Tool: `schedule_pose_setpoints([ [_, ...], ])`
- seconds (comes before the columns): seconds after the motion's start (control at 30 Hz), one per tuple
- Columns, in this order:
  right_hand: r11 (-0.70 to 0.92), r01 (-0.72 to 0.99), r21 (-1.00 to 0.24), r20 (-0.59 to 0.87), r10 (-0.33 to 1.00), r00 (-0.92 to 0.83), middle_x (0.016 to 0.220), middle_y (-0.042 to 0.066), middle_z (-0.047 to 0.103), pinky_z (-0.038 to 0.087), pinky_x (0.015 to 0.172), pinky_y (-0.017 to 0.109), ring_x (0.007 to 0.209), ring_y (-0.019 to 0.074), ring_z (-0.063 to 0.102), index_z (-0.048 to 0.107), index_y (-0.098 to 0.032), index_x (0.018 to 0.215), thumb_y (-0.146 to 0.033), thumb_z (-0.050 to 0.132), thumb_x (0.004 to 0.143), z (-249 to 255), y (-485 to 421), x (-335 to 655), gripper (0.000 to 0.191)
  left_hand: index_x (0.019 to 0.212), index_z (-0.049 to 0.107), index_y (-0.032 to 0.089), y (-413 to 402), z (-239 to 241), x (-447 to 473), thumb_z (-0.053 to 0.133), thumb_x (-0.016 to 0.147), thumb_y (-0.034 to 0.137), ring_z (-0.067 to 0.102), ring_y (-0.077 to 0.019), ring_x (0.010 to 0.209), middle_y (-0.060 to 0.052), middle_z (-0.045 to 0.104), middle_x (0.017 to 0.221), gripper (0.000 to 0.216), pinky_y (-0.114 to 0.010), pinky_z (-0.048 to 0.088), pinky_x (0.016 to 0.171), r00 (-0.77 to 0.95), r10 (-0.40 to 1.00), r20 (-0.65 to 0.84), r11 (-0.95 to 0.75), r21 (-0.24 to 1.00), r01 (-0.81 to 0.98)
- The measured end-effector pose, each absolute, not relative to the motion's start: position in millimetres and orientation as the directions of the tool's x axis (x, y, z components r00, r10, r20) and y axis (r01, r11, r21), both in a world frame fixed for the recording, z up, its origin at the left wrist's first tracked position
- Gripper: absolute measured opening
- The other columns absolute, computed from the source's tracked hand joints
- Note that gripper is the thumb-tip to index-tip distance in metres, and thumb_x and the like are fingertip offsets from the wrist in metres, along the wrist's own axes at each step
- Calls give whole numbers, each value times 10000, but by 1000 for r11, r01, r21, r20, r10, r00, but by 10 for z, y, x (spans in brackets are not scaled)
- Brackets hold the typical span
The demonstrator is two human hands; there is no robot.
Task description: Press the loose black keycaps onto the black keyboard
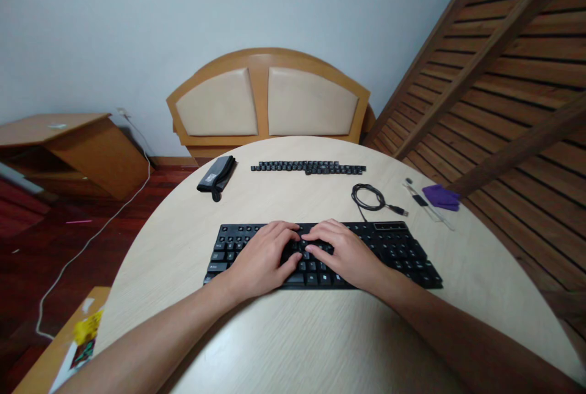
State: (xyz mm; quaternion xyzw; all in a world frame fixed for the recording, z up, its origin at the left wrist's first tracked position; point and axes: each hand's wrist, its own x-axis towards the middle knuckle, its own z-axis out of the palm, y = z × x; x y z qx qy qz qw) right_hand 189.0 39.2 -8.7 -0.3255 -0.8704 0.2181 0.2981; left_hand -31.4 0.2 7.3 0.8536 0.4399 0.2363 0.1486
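Observation:
A black keyboard [315,280] lies on the round table in front of me, with several keycaps gone from its top rows and its number pad. Over its left-middle part rests my left hand [263,259], its thumb and index finger apart. My right hand [350,253] meets it from the other side, with index finger and thumb also apart and their tips close to the left hand's fingertips. Both hands touch the middle keys, and no held piece shows between the fingers. Loose black keycaps [309,167] stand in rows behind the keyboard.
The keyboard's cable [368,197] lies coiled behind it, USB plug pointing right. A brush [419,200] and a purple cloth [441,197] lie at the right edge of the pale table [293,345]. At the back left is a grey folded pouch [217,175]. A wooden slatted screen [513,76] leans at right.

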Motion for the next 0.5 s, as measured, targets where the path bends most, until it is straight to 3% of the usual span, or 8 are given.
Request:
schedule_pose_setpoints([
  [0.5, 681, 454, -575, 366, 710, -601, 992, 55, 715, 486, 893, 382, 987, 219, 625, 716, -227, 1055, -229, 656, 916, -65, 376, 1873, 151, 1079, 569, 199, 0, 70, -284, 597, 895, 225, 551, -262, 1187, -96, 622, 1227, 188, -454, 450, 1037, 490, 824, 287, -567, 429, 703],
])
